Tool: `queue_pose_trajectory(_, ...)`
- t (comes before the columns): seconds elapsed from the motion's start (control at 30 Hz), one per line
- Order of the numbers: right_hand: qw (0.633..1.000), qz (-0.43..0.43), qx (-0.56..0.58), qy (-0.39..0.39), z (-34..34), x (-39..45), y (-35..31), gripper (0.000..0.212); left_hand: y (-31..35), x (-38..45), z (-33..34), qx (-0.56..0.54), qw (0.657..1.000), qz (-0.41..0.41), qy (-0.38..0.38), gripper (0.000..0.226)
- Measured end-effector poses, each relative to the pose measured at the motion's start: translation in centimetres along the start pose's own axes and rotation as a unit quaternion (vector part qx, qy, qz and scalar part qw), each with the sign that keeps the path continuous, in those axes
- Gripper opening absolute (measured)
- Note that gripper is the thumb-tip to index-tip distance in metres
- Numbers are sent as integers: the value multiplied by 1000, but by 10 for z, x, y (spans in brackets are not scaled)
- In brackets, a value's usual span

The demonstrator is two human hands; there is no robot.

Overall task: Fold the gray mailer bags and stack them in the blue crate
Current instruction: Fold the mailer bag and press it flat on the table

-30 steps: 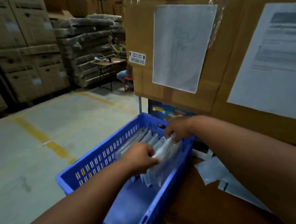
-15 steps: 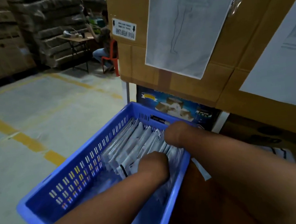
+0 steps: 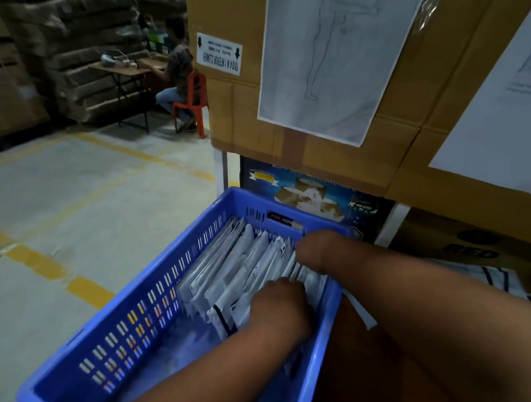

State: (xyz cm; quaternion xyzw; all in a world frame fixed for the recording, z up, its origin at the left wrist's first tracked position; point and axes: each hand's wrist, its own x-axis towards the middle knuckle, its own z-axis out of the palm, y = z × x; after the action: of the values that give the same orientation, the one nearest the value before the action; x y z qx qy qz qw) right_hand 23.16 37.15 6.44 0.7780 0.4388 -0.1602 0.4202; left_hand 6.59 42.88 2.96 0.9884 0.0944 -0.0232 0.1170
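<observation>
Stacking step: both hands, left (image 3: 280,300) and right (image 3: 314,249), reach among folded gray plastic mailer bags (image 3: 232,269) inside the blue slotted plastic crate (image 3: 132,317), grip indeterminate; next, seat the row upright

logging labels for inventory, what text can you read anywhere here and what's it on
"FOR INDU", cut off: black sticker on the blue crate.
"RED": dark box at right.
White label on the cardboard box: upside down, blurred.
Printed box behind the crate: blurred.
Taped papers: no readable text.
</observation>
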Motion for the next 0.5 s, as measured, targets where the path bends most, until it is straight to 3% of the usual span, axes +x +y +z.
queue_pose_trajectory(0.1, 999, -31, 16, 23, -3, -6, 6, 40, -6, -2, 1, 1, 1000, -12, -12, 29)
queue_pose_trajectory(0.2, 995, -47, 79, 27, -4, -12, 7, 60, -8, -1, 3, 8, 999, -28, -41, 32)
queue_pose_trajectory(0.33, 996, -47, 75, 14, -6, -16, 2, 74, -3, 3, 3, 7, 996, -47, -73, 37)
queue_pose_trajectory(0.5, 999, -30, 19, -13, -19, -22, -14, 43, -2, 4, 2, -17, 999, -27, -35, 34)
